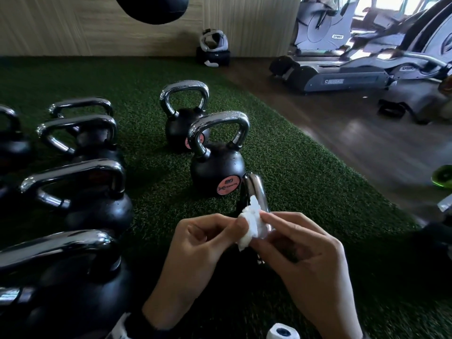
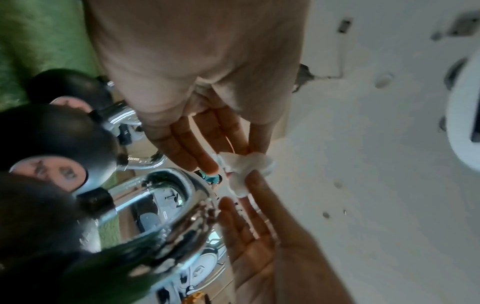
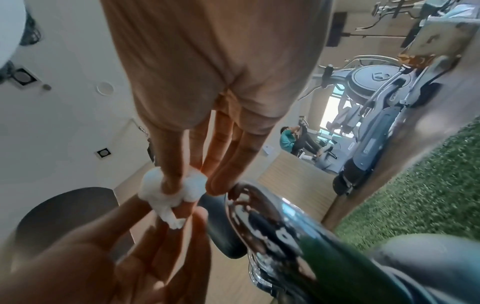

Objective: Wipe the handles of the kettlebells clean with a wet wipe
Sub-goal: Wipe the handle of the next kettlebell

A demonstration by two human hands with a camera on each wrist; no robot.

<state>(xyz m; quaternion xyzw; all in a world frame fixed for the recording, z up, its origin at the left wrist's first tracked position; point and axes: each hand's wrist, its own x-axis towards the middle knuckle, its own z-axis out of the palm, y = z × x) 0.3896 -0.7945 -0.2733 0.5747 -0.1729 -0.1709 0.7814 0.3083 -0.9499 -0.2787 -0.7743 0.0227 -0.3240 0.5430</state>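
green turf [image 1: 281, 148] covers the floor of a gym, with a wood-panelled wall behind it and grey cardio machines [image 1: 362, 69] on the wooden floor to the right. black kettlebells with chrome handles stand on the turf: a row [image 1: 80, 187] runs down the left side of the head view, and two with pink labels stand in the middle, the far one [image 1: 182, 123] behind the near one [image 1: 217, 167]. their handle tops look speckled (droplets, perhaps; hard to be sure). closest to the person a third handle [image 1: 254, 189] rises just behind the hands, its bell hidden under them. both hands meet in front of this handle around a crumpled white wipe [image 1: 252, 226]. the left hand [image 1: 195, 245] pinches the wipe's left edge with curled fingers and thumb, and the right hand [image 1: 300, 253] pinches its right side the same way, so the wipe is held between the two at the handle's near side, touching or just in front of the chrome; which, i cannot tell. from the left wrist the wipe [image 2: 246, 170] sits bunched at the fingertips beside the mirrored handle [image 2: 166, 205], and from the right wrist the wipe [image 3: 168, 193] is wrapped round a fingertip with the handle [image 3: 265, 226] just beside it. a white roll [image 1: 281, 332] lies at the bottom edge of the head view
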